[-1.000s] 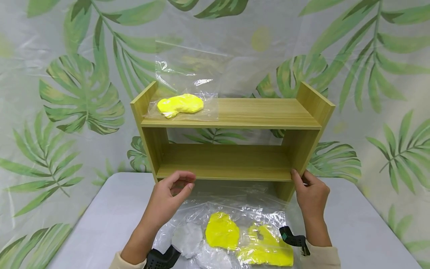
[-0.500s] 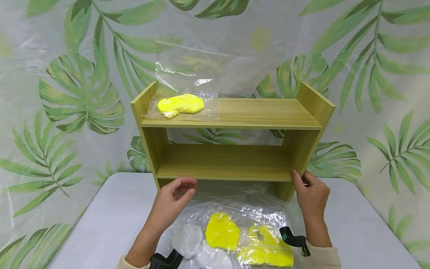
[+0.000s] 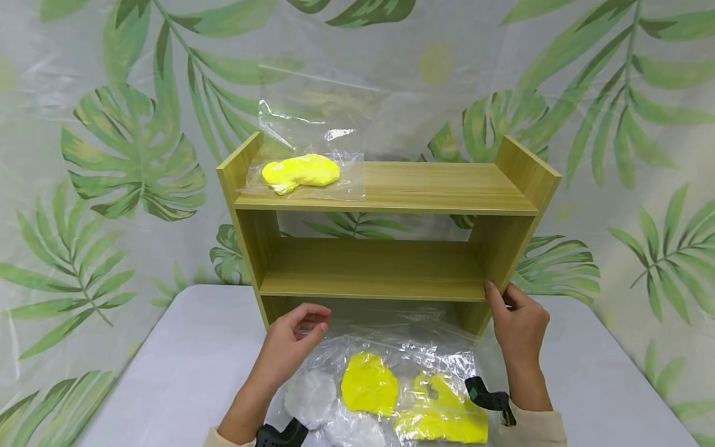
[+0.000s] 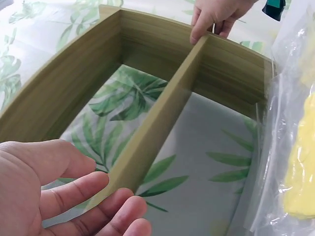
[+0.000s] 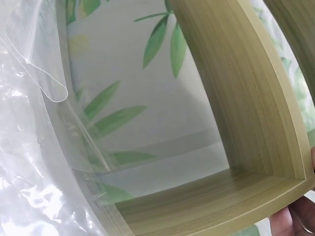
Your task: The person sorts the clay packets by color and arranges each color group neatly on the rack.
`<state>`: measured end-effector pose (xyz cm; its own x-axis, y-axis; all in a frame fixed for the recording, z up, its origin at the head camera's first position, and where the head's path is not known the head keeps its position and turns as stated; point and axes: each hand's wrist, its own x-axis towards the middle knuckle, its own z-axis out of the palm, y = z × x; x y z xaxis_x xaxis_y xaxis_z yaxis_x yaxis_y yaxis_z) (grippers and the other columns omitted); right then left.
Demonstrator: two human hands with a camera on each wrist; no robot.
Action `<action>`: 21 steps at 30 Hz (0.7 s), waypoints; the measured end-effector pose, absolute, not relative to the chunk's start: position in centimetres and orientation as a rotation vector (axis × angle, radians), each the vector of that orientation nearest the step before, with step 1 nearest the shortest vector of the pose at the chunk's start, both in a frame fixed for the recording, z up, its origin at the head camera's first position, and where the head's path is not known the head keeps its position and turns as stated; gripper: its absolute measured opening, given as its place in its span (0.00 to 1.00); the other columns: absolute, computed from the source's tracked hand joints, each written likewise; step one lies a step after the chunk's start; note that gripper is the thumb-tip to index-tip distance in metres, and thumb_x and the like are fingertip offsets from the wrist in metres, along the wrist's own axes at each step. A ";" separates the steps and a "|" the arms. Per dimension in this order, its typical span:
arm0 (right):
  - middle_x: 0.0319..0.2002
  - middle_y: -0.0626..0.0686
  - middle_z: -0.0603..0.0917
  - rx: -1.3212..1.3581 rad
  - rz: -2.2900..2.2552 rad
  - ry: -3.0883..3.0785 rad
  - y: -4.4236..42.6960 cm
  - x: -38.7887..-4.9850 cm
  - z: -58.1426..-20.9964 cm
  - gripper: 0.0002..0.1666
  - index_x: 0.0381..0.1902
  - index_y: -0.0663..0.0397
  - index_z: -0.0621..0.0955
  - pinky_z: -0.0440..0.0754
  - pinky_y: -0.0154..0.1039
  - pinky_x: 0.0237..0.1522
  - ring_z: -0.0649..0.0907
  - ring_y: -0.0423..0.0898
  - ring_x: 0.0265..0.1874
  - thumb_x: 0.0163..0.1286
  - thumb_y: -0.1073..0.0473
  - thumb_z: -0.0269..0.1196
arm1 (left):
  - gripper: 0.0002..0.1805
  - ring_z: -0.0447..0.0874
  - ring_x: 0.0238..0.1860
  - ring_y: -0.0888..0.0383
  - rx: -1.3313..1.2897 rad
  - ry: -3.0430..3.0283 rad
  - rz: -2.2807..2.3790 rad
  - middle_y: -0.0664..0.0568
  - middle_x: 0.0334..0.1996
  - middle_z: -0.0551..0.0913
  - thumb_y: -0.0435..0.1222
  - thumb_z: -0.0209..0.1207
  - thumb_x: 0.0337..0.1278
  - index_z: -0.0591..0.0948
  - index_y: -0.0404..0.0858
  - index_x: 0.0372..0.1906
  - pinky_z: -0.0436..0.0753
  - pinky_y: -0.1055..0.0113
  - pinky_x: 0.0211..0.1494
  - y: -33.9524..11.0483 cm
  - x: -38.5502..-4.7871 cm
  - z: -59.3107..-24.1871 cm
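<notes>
The right hand [image 3: 521,320] has its thumb and fingers pinched on the right side of the shelf [image 3: 441,186]. The left hand [image 3: 292,341] is near the shelf's lower left, thumb and fingers apart, a bit bent. The shelf stands on the table [image 3: 184,360]. A yellow lump [image 3: 301,172] in a clear bag [image 3: 337,135] sits on top.

The background is filled by a pale grey, leaf-printed sheet [image 3: 368,49], on which a broad green split leaf [image 3: 134,152] is seen at left and a round yellow spot [image 3: 436,62] near upper centre; the lower frame is crossed by a plain white desk [image 3: 167,366].
</notes>
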<state>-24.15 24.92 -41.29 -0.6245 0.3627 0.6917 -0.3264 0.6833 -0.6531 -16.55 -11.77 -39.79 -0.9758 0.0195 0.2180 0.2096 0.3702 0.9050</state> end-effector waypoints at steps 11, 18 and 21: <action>0.25 0.59 0.87 -0.026 0.997 -2.017 24.9 -24.0 -41.3 0.12 0.33 0.61 0.88 0.69 0.16 0.23 0.71 0.13 0.22 0.63 0.56 0.68 | 0.11 0.82 0.39 0.60 -0.244 -2.560 -1.549 0.57 0.38 0.84 0.33 0.61 0.60 0.82 0.44 0.47 0.81 0.68 0.43 -11.5 -17.3 -41.8; 0.24 0.59 0.86 -0.008 0.999 -2.005 24.9 -24.0 -41.3 0.12 0.30 0.62 0.88 0.69 0.15 0.25 0.71 0.12 0.24 0.63 0.56 0.68 | 0.11 0.81 0.40 0.56 -0.289 -2.619 -1.588 0.51 0.39 0.84 0.34 0.61 0.60 0.81 0.40 0.48 0.80 0.65 0.45 -11.4 -17.6 -43.2; 0.24 0.59 0.86 -0.003 1.004 -2.008 25.0 -24.0 -41.3 0.12 0.30 0.62 0.88 0.69 0.15 0.25 0.71 0.12 0.25 0.63 0.56 0.68 | 0.12 0.81 0.40 0.54 -0.317 -2.641 -1.607 0.49 0.40 0.84 0.34 0.61 0.60 0.81 0.38 0.48 0.80 0.62 0.46 -11.2 -17.8 -43.9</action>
